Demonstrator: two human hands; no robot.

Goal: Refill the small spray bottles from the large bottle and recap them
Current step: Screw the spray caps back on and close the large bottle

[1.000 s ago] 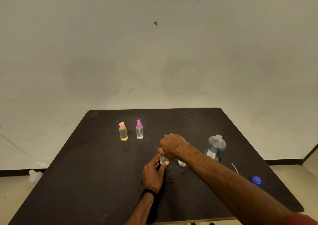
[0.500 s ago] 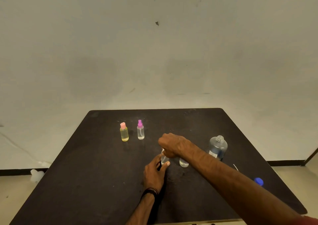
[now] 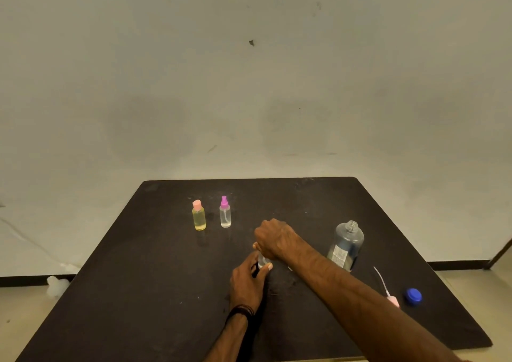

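Observation:
My left hand (image 3: 246, 281) grips the base of a small clear spray bottle (image 3: 262, 260) at the middle of the black table (image 3: 138, 292). My right hand (image 3: 273, 238) is closed over that bottle's top, hiding its cap. A second small clear bottle is almost wholly hidden behind my right forearm. The large clear bottle (image 3: 346, 245) stands uncapped to the right. Its blue cap (image 3: 413, 296) lies near the right edge, beside a loose pink spray head with its tube (image 3: 386, 289). At the back left stand a yellow-filled bottle with a pink cap (image 3: 199, 215) and a clear one with a purple sprayer (image 3: 225, 212).
A pale wall rises behind the table. A white object (image 3: 56, 284) lies on the floor to the left, by the dark skirting. The table's front edge is close to me.
My hands have stayed on the small bottle, the right hand shifting slightly over its top. The camera view has drifted a little, bringing the pink spray head into sight.

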